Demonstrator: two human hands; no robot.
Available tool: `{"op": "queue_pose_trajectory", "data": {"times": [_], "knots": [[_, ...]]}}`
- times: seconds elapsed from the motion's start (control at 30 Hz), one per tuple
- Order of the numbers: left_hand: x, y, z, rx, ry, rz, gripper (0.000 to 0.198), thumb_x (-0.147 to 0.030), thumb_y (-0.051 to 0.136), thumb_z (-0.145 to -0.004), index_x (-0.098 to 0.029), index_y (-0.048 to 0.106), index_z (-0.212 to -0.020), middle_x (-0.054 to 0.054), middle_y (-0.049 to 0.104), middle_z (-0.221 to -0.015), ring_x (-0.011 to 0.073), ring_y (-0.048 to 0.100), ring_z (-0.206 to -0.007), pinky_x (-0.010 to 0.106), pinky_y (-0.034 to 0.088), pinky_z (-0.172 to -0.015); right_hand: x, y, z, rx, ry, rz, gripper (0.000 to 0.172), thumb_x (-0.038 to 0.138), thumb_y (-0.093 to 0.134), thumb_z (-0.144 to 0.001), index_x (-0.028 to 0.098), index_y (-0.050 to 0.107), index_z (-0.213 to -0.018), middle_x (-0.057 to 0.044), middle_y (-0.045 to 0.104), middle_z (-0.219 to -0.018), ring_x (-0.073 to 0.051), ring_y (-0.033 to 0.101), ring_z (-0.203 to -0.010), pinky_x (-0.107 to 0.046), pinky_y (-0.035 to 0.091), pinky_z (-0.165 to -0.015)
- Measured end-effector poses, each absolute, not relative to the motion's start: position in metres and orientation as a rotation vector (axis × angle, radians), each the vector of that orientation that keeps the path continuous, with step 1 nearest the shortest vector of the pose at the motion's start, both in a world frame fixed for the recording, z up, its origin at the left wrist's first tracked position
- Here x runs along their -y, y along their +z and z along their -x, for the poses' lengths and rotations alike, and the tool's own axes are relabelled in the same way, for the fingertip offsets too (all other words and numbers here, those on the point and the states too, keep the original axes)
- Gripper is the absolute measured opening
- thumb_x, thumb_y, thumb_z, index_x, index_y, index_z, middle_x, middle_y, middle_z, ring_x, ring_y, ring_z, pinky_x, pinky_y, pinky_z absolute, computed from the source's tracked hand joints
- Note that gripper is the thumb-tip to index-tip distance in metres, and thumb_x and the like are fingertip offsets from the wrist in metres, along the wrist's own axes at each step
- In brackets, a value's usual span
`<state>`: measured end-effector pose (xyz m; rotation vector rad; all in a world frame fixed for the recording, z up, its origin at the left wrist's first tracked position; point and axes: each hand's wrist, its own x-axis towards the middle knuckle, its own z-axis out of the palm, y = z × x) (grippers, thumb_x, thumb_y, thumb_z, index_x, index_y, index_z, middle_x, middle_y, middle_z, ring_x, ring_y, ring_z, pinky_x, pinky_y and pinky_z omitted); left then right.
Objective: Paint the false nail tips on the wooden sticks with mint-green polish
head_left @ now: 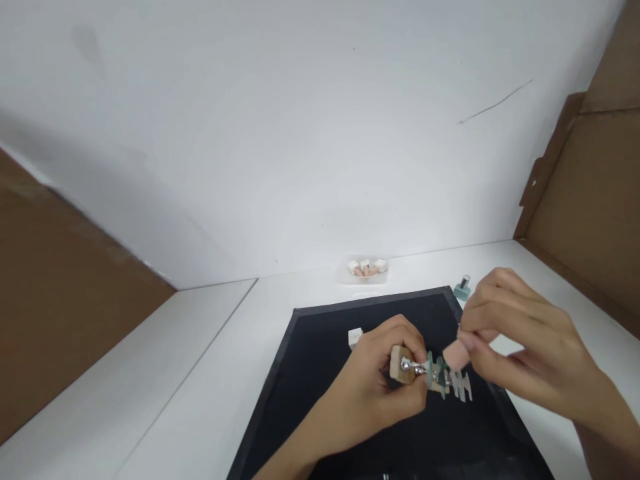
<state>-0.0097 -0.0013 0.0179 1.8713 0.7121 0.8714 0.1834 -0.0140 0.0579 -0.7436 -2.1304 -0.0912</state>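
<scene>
My left hand (373, 370) is closed round a wooden block (397, 364) with shiny metal pieces on it. A row of thin, flat, green and clear pieces (442, 377), which look like nail tips, projects to the right from this hand. My right hand (520, 337) pinches a small peach-coloured block (456, 355) with its thumb and fingers. The block is close above the row of tips; whether it touches them I cannot tell. A white cube (355, 337) shows just behind my left hand, its lower part hidden.
Beneath my hands lies a black mat (320, 347) on the white table (210, 353). At the back stands a clear tray (363, 279) with several white-and-peach pieces. A small teal bottle (462, 291) with a silver cap is beyond my right hand. Cardboard panels (590, 200) flank the table.
</scene>
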Motion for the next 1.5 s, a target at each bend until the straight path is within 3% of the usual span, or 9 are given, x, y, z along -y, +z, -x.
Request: {"op": "queue_pose_trajectory", "data": {"times": [0.73,0.93,1.5], "knots": [[0.004,0.019,0.011,-0.698,0.874,-1.823,0.021,0.000,0.055,-0.065,-0.018,0.052,-0.074,-0.001,0.049,-0.080,0.0070,0.048,-0.063,0.019,0.041,-0.054,0.018,0.058,-0.180,2.030,-0.097,0.848,0.019,0.007,0.050,-0.082,0.019,0.052,-0.067,0.001,0.054,-0.054,-0.014,0.043,-0.055,-0.031,0.033,-0.054],[0.004,0.018,0.010,-0.587,0.951,-1.655,0.016,-0.003,0.059,-0.067,-0.017,0.052,-0.072,-0.001,0.049,-0.080,0.0061,0.050,-0.060,0.017,0.045,-0.049,0.021,0.059,-0.176,2.008,0.115,0.762,0.019,0.009,0.050,-0.083,0.019,0.051,-0.067,0.003,0.051,-0.052,-0.013,0.043,-0.052,-0.030,0.036,-0.054],[0.003,0.009,0.006,-0.392,1.073,-1.394,0.010,-0.009,0.059,-0.075,-0.015,0.052,-0.072,-0.004,0.045,-0.082,0.0011,0.056,-0.054,0.012,0.050,-0.052,0.023,0.053,-0.169,1.803,-0.032,0.818,0.021,0.005,0.051,-0.080,0.020,0.050,-0.066,0.002,0.052,-0.053,-0.013,0.044,-0.051,-0.030,0.033,-0.053]]}}
